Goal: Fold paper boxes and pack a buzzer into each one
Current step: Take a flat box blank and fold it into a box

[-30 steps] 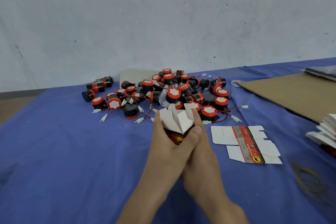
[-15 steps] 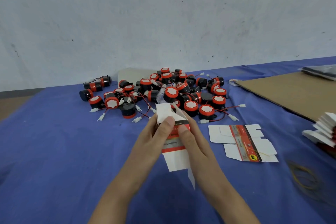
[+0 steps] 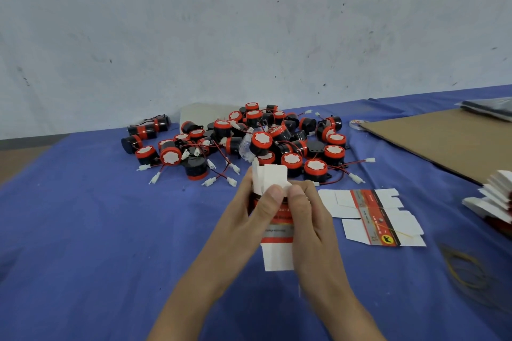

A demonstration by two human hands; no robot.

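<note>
Both my hands hold a white paper box (image 3: 278, 253) with red and black print, above the blue cloth at the centre. My left hand (image 3: 250, 207) grips its left side, thumb on the front. My right hand (image 3: 309, 216) pinches the right side, thumb beside the left thumb. White flaps stick up at the far end and hang down at the near end. A pile of black and red buzzers (image 3: 260, 141) with red wires and white plugs lies just beyond the hands.
Two flat unfolded boxes (image 3: 371, 214) lie to the right of my hands. A stack of flat boxes (image 3: 496, 196) sits at the right edge, a brown cardboard sheet (image 3: 443, 141) behind it. Rubber bands (image 3: 468, 271) lie at the near right. A white wall stands behind.
One second ago the hands clasped the box with its end flaps spread open towards me. The box has since been turned lengthwise, and both thumbs now sit on its front face.
</note>
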